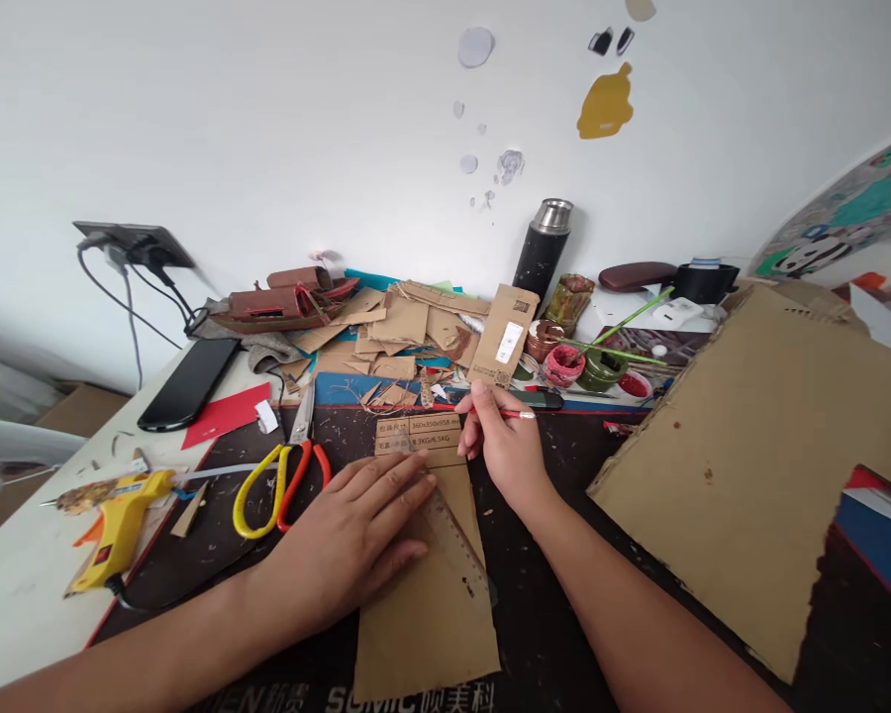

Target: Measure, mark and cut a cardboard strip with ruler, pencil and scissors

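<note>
My left hand (371,525) lies flat with fingers stretched out, pressing a clear plastic ruler (456,535) onto a strip of cardboard (431,634). Printed text shows on the strip's far end. Just right of that end, my right hand (505,436) pinches a red pencil (518,414), whose pale end points to the right. The pencil's tip is hard to make out behind the fingers. To the left of my left hand rest scissors (280,485) with yellow and orange handles.
A yellow glue gun (123,525) and a black phone (189,384) lie on the left. Cardboard scraps (397,332), a brown model boat (289,302), paint jars (564,366) and a black flask (542,248) line the back. A large cardboard sheet (749,446) lies at right.
</note>
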`<state>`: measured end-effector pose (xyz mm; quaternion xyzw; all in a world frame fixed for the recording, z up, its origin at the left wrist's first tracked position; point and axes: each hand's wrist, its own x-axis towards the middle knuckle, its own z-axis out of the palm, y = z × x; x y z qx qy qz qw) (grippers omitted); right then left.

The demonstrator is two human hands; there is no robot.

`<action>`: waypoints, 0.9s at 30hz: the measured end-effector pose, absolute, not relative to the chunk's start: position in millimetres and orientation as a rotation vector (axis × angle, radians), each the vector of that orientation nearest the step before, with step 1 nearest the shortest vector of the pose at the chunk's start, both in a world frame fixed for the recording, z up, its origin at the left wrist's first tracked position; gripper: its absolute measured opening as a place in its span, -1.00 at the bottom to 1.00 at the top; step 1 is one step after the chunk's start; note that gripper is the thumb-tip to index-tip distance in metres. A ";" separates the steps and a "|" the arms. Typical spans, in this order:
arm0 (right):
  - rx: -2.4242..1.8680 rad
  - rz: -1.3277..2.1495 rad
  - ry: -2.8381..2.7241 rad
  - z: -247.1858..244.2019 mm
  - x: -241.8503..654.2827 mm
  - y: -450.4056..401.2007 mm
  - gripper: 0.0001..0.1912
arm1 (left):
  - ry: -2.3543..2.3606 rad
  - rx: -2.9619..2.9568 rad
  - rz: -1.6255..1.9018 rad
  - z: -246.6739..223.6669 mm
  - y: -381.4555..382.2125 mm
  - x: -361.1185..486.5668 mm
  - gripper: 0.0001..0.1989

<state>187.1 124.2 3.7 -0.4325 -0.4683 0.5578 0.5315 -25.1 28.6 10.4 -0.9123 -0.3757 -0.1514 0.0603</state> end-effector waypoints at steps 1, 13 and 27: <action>-1.033 1.336 -1.113 3.7 187.0 124.7 -0.32 | -1.150 -2.735 -0.477 11.3 29.4 -26.6 -0.55; -1.049 1.345 -1.140 4.0 186.5 123.5 -0.32 | -1.250 -2.713 -0.577 -8.6 34.9 -37.8 -0.61; -1.072 1.356 -1.169 5.7 185.7 121.9 -0.32 | -1.292 -2.746 -0.521 -9.4 36.1 -36.7 -0.54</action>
